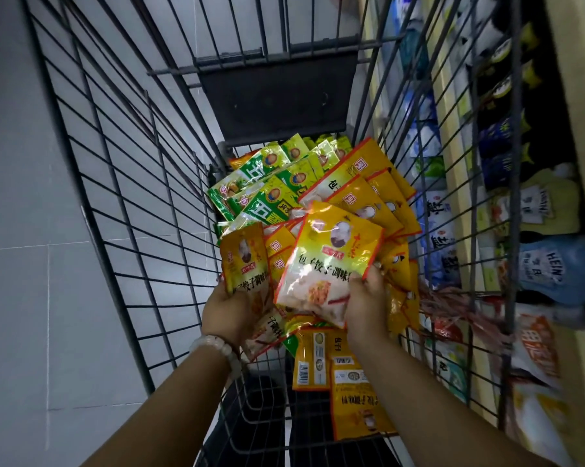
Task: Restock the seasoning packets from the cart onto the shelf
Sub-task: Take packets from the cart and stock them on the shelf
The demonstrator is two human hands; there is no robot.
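Both my hands are inside the wire cart, above a heap of seasoning packets. My left hand, with a pale bead bracelet on the wrist, grips a small stack of yellow packets held upright. My right hand pinches the lower right edge of another yellow and white packet, lifted over the pile. More yellow packets lie to the right in the cart, green packets lie behind them, and several yellow ones lie face down near me.
The shelf runs along the right side of the cart, holding bagged goods, blue and white packets and dark jars. A dark folded child-seat panel closes the cart's far end. Grey tiled floor lies to the left.
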